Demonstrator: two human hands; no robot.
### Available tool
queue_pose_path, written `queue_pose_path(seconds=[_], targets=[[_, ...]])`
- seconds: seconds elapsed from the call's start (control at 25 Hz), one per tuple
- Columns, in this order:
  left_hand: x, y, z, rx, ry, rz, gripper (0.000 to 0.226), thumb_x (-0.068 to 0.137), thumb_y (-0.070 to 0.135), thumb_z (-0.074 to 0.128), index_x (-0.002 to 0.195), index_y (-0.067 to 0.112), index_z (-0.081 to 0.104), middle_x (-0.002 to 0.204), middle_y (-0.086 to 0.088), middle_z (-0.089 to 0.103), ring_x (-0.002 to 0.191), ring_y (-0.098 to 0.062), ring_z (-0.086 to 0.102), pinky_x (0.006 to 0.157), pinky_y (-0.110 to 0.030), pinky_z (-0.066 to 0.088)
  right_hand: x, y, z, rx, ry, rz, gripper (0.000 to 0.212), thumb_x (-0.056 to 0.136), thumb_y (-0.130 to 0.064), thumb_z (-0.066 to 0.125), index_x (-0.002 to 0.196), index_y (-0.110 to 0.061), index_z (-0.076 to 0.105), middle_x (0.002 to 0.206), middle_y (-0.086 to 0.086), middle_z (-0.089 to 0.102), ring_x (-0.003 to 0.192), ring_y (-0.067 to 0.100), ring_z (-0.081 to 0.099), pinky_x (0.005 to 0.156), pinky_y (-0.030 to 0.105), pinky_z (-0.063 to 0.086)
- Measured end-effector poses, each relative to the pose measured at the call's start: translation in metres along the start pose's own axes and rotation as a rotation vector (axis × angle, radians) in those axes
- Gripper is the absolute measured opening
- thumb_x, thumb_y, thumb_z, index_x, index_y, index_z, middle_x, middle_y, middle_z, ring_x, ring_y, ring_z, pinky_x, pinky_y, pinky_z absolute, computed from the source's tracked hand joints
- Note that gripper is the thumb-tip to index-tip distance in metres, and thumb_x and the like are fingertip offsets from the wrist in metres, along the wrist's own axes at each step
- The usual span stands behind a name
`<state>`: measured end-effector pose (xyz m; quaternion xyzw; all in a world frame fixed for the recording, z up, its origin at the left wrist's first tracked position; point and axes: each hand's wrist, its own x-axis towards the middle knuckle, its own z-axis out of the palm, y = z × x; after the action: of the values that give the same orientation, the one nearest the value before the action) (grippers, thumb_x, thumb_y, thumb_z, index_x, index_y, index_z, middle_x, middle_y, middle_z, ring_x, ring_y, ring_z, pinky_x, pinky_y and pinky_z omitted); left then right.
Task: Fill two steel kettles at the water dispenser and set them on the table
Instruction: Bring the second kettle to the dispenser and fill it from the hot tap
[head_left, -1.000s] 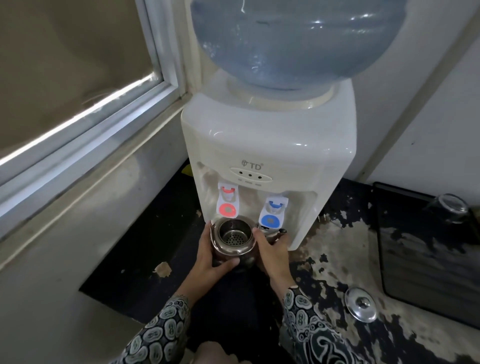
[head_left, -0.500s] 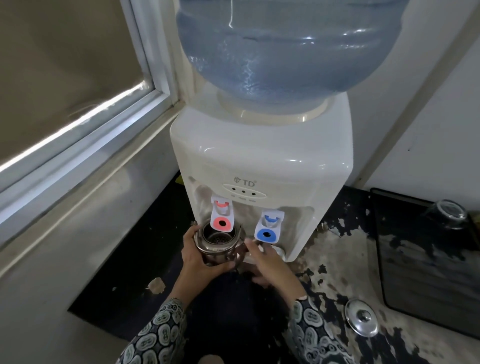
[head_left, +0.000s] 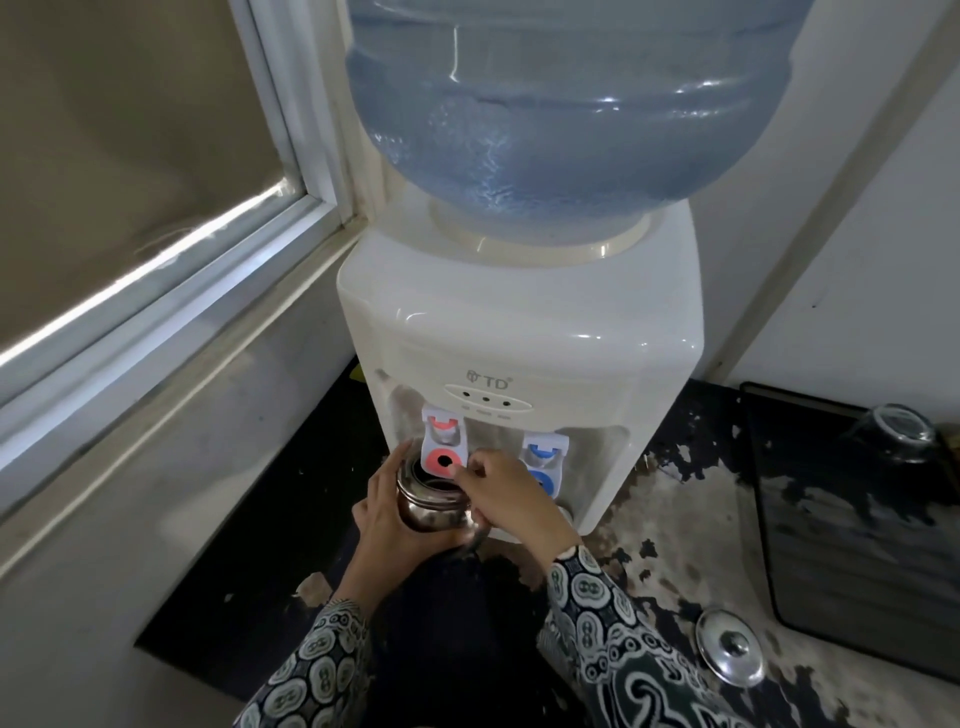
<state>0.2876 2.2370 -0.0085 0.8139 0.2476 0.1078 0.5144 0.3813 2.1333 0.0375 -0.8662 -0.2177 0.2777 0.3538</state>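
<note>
A small steel kettle (head_left: 428, 506) without its lid sits under the red tap (head_left: 443, 451) of the white water dispenser (head_left: 519, 332). My left hand (head_left: 387, 525) wraps around the kettle's left side and holds it up. My right hand (head_left: 506, 499) rests over the kettle's right side, with its fingertips touching the red tap's lever. The blue tap (head_left: 543, 460) is partly hidden behind my right hand. No water stream is visible. The kettle's steel lid (head_left: 730, 652) lies on the worn table (head_left: 665, 525) at the lower right.
A big blue water bottle (head_left: 566, 109) stands on top of the dispenser. A black tray (head_left: 852, 561) with an upturned glass (head_left: 896, 434) lies at the right. A window and its sill (head_left: 156, 312) run along the left, with a wall behind.
The kettle went up and left from between the taps to under the red tap. My right hand left the kettle's handle side and reached the red lever. The camera moved closer.
</note>
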Motion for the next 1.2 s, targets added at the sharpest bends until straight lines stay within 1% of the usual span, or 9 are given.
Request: queue_pose_path(seconds=[0.16, 0.32, 0.4, 0.48, 0.56, 0.64, 0.8, 1.0, 1.2], targets=[[-0.001, -0.003, 0.0, 0.001, 0.008, -0.01, 0.105, 0.033, 0.058, 0.073, 0.122, 0.06, 0.016, 0.128, 0.019, 0.028, 0.109, 0.004, 0.019, 0.109, -0.04, 0.024, 0.0, -0.005, 0.003, 0.028, 0.098, -0.013, 0.036, 0.085, -0.029, 0.054, 0.054, -0.018, 0.04, 0.052, -0.003, 0.046, 0.054, 0.017, 0.05, 0.061, 0.031, 0.04], [0.001, -0.01, 0.002, 0.032, 0.024, 0.017, 0.113, 0.034, 0.058, 0.074, 0.133, 0.045, 0.021, 0.133, 0.013, 0.034, 0.118, -0.004, 0.026, 0.105, -0.032, 0.021, -0.022, -0.017, 0.003, 0.328, 0.071, -0.038, 0.036, 0.082, -0.013, 0.054, 0.048, -0.014, 0.043, 0.041, -0.001, 0.043, 0.035, 0.008, 0.039, 0.046, 0.023, 0.034], [0.002, -0.008, 0.002, 0.039, 0.023, -0.011, 0.116, 0.033, 0.059, 0.074, 0.136, 0.036, 0.026, 0.131, 0.01, 0.036, 0.119, -0.007, 0.028, 0.104, -0.031, 0.023, -0.03, -0.026, -0.009, 0.525, 0.028, -0.053, 0.038, 0.086, -0.015, 0.052, 0.049, -0.014, 0.05, 0.033, -0.004, 0.042, 0.028, 0.004, 0.034, 0.038, 0.015, 0.03], [0.002, -0.006, 0.002, 0.033, 0.017, -0.031, 0.118, 0.033, 0.059, 0.074, 0.137, 0.032, 0.025, 0.13, 0.01, 0.035, 0.114, -0.003, 0.023, 0.107, -0.035, 0.024, -0.033, -0.026, -0.021, 0.571, 0.0, -0.104, 0.04, 0.093, -0.027, 0.048, 0.056, -0.013, 0.057, 0.035, -0.002, 0.045, 0.028, 0.003, 0.035, 0.035, 0.011, 0.029], [0.001, -0.005, 0.001, 0.028, 0.011, -0.034, 0.12, 0.033, 0.059, 0.074, 0.138, 0.033, 0.023, 0.131, 0.01, 0.034, 0.112, -0.001, 0.02, 0.109, -0.039, 0.024, -0.034, -0.014, -0.023, 0.518, 0.003, -0.11, 0.038, 0.096, -0.029, 0.043, 0.067, -0.011, 0.06, 0.046, 0.003, 0.051, 0.034, 0.005, 0.04, 0.038, 0.013, 0.031], [0.001, -0.005, 0.0, 0.022, 0.011, -0.04, 0.12, 0.033, 0.059, 0.076, 0.138, 0.036, 0.022, 0.135, 0.007, 0.034, 0.115, -0.005, 0.02, 0.11, -0.041, 0.024, -0.03, 0.01, -0.015, 0.343, 0.101, -0.077, 0.027, 0.095, -0.02, 0.042, 0.076, -0.015, 0.061, 0.06, -0.001, 0.057, 0.048, 0.006, 0.05, 0.048, 0.016, 0.039], [0.0, -0.004, 0.0, 0.009, 0.006, -0.064, 0.12, 0.032, 0.059, 0.076, 0.137, 0.04, 0.02, 0.138, 0.006, 0.031, 0.118, -0.008, 0.02, 0.11, -0.045, 0.025, -0.03, 0.036, 0.003, 0.042, 0.15, -0.108, 0.01, 0.089, -0.021, 0.051, 0.082, -0.025, 0.059, 0.083, -0.01, 0.062, 0.079, 0.007, 0.06, 0.071, 0.024, 0.048], [0.001, -0.004, -0.001, 0.015, 0.004, -0.055, 0.119, 0.033, 0.058, 0.076, 0.137, 0.04, 0.021, 0.138, 0.005, 0.033, 0.114, -0.005, 0.02, 0.11, -0.043, 0.024, -0.028, 0.04, 0.012, 0.055, 0.277, -0.142, 0.006, 0.086, -0.025, 0.059, 0.087, -0.02, 0.056, 0.081, -0.009, 0.06, 0.08, 0.01, 0.061, 0.069, 0.019, 0.046], [0.001, -0.005, -0.001, -0.001, -0.008, -0.05, 0.118, 0.033, 0.057, 0.076, 0.136, 0.043, 0.021, 0.139, 0.007, 0.032, 0.115, -0.006, 0.019, 0.106, -0.035, 0.021, -0.029, 0.045, 0.02, 0.032, 0.353, -0.213, 0.024, 0.086, -0.023, 0.059, 0.109, -0.023, 0.052, 0.082, -0.01, 0.06, 0.075, 0.005, 0.06, 0.061, 0.003, 0.041]])
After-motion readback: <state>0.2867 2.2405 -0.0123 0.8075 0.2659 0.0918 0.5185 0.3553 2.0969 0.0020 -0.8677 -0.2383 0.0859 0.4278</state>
